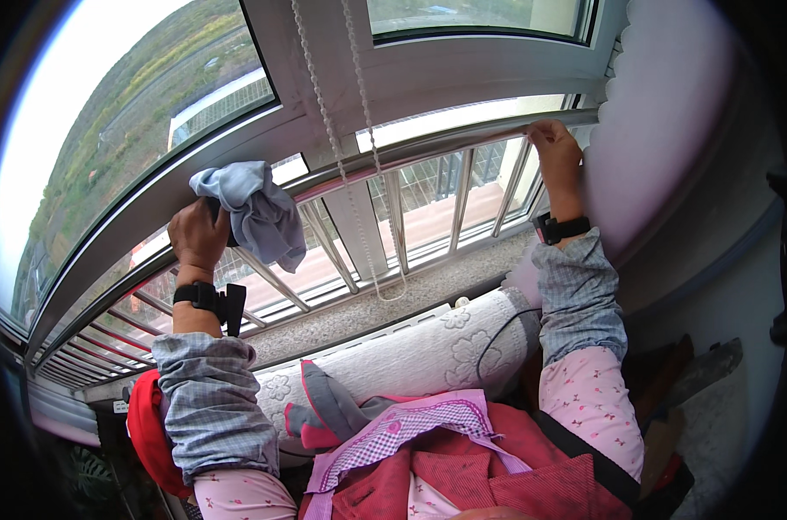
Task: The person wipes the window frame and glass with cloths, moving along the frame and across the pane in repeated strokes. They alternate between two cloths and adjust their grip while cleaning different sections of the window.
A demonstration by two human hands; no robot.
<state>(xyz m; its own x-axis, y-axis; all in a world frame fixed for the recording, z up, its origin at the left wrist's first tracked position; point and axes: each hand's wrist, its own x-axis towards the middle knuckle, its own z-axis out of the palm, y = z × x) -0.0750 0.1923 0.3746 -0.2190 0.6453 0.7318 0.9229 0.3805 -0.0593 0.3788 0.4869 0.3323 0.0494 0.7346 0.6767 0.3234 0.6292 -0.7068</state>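
My left hand (198, 235) grips a crumpled blue-grey cloth (257, 205) on the stainless steel handrail (449, 140) of a window guard. A dark item shows under that hand, but its shape is mostly hidden. Far along the same rail to the right, my right hand (557, 156) has its fingers curled onto the metal, close to the scalloped edge of a pale pink curtain (660, 110). Upright metal bars (462, 198) run below the rail, with the framed window behind them.
Two beaded blind chains (325, 114) loop down across the rail between my hands. Below are a speckled stone sill (341, 322) and a white flower-patterned cover (426, 344). Grey fabric with pink trim (338, 403) lies against it. A red item (150, 432) is beside my left sleeve.
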